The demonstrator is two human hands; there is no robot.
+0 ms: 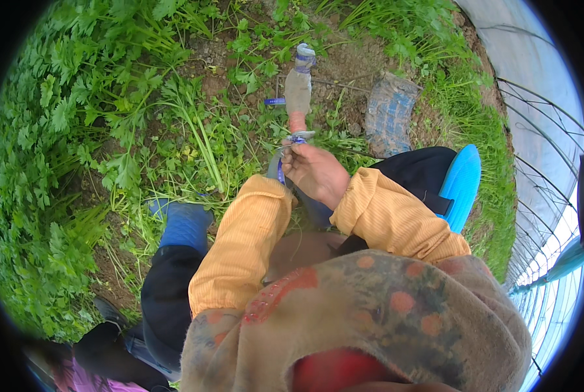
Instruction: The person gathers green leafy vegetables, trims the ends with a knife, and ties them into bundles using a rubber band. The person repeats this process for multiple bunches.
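My right hand pinches a purple-blue printed tape between thumb and fingertips. Just beyond the fingertips stands or lies a post wrapped in grey and pinkish material, with more purple-blue tape around its far end. A grey-and-blue strip curves down beside the fingers. My left hand is almost wholly hidden behind the cuff of its orange sleeve, close to that strip; what it holds does not show. To the left, long-stemmed leafy greens, resembling celery, lie on the ground.
Dense leafy plants grow along the left. A thin metal rod crosses the soil near a muddy printed sack. My blue boot and bright blue sole flank the hands. Greenhouse film rises right; another person's leg shows lower left.
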